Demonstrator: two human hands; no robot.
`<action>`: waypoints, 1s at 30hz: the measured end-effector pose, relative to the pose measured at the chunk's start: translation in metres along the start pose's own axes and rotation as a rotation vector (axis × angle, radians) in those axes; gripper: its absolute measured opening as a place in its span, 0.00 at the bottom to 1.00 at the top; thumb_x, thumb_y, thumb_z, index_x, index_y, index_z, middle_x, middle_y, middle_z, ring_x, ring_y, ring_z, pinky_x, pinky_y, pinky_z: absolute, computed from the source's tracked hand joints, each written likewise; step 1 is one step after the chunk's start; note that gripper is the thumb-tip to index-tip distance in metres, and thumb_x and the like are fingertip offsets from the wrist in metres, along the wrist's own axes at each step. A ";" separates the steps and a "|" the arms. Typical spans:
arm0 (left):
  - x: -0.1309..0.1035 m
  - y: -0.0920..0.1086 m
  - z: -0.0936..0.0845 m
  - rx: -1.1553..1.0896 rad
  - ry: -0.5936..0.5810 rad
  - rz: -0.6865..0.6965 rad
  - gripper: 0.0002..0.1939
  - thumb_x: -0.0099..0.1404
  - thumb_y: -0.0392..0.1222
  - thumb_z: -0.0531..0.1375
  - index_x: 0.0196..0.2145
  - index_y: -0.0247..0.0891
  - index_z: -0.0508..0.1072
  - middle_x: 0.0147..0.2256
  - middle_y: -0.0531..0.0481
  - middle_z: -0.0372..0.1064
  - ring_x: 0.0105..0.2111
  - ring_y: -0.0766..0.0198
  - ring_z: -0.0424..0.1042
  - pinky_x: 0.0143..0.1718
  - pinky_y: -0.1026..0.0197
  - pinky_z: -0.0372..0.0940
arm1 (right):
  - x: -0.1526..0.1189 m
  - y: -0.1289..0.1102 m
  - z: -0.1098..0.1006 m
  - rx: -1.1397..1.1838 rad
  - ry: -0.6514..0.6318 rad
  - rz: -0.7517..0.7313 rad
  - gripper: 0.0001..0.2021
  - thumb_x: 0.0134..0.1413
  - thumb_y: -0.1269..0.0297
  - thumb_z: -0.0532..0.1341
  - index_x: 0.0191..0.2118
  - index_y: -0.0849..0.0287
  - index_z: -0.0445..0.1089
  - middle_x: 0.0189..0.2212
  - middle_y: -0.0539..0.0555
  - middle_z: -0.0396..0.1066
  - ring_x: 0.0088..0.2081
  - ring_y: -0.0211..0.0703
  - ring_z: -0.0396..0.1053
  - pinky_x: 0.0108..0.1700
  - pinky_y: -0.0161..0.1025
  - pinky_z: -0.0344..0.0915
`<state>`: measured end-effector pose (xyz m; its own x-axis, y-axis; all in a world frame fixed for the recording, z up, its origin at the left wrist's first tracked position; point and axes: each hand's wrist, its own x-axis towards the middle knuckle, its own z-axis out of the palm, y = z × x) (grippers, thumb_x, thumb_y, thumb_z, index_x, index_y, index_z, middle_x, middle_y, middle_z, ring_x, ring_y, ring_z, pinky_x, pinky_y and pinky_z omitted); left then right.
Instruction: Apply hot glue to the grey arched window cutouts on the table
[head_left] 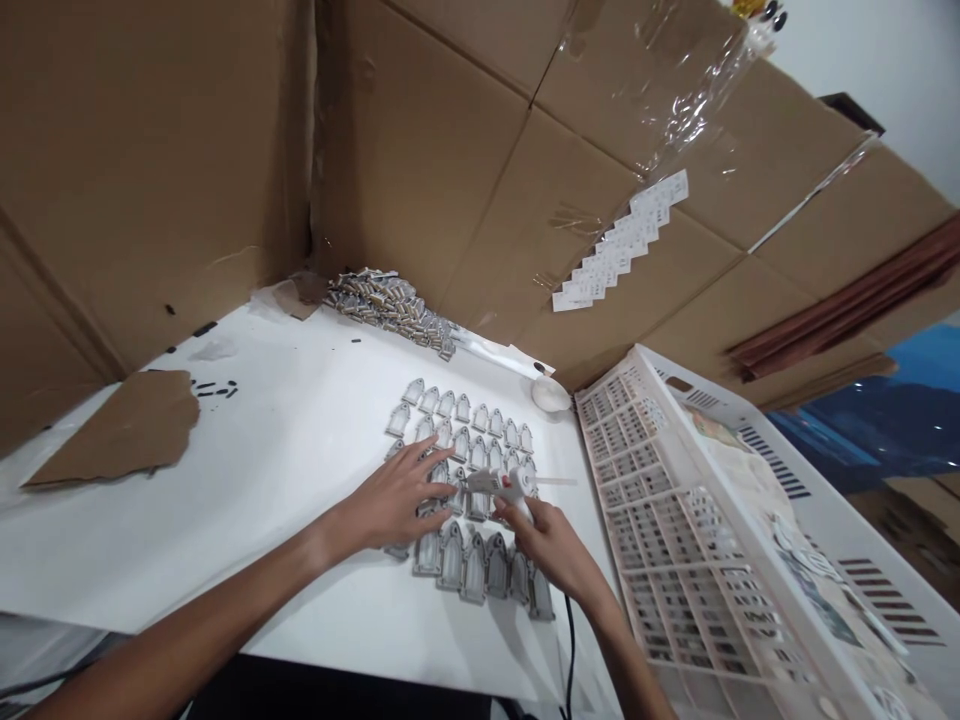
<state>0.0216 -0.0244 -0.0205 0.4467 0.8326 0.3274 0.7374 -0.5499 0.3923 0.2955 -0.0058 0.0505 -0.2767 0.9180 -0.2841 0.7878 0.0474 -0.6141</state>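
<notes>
Rows of small arch-shaped grey pieces lie on the white tabletop. In my right hand is a white glue gun, its fingers wrapped round the handle. A clear glue stick sticks out of its rear, and its nozzle points left over the pieces. My left hand is spread over the left part of the rows, fingers apart, with its fingertips close to the gun's nozzle. Some of the pieces are hidden under both hands. A black cord hangs below my right hand.
A heap of small metallic parts lies against the cardboard wall. To the right stands a white plastic crate. A small white dish sits beyond the rows. At left are a cardboard scrap and several small black pieces.
</notes>
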 end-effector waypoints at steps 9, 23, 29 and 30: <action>0.000 0.000 0.001 -0.026 -0.059 -0.027 0.16 0.75 0.52 0.60 0.56 0.53 0.80 0.72 0.46 0.59 0.74 0.33 0.50 0.65 0.26 0.61 | 0.001 0.004 0.002 -0.026 -0.003 0.016 0.31 0.68 0.35 0.52 0.35 0.58 0.77 0.30 0.55 0.76 0.32 0.47 0.70 0.36 0.39 0.63; 0.002 0.010 0.002 0.057 -0.029 -0.036 0.17 0.74 0.52 0.62 0.57 0.51 0.81 0.71 0.44 0.62 0.74 0.37 0.52 0.68 0.32 0.60 | 0.018 -0.033 -0.033 -0.362 -0.149 -0.017 0.28 0.72 0.40 0.50 0.34 0.57 0.74 0.27 0.54 0.73 0.30 0.45 0.67 0.34 0.39 0.54; 0.002 0.009 0.004 0.052 -0.028 -0.041 0.17 0.75 0.52 0.61 0.56 0.50 0.81 0.71 0.43 0.62 0.74 0.37 0.51 0.68 0.32 0.59 | 0.035 -0.053 -0.046 -0.499 -0.185 -0.011 0.25 0.70 0.42 0.53 0.28 0.55 0.64 0.25 0.53 0.68 0.27 0.42 0.63 0.31 0.39 0.52; 0.002 0.009 0.004 0.047 -0.025 -0.043 0.17 0.75 0.52 0.60 0.56 0.51 0.81 0.71 0.43 0.62 0.74 0.37 0.51 0.68 0.32 0.59 | 0.037 -0.054 -0.048 -0.497 -0.195 0.006 0.25 0.69 0.41 0.54 0.27 0.55 0.63 0.24 0.53 0.68 0.27 0.42 0.63 0.31 0.39 0.51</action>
<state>0.0306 -0.0276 -0.0200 0.4262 0.8571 0.2893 0.7790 -0.5103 0.3644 0.2692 0.0443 0.1092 -0.3316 0.8308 -0.4470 0.9422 0.2671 -0.2024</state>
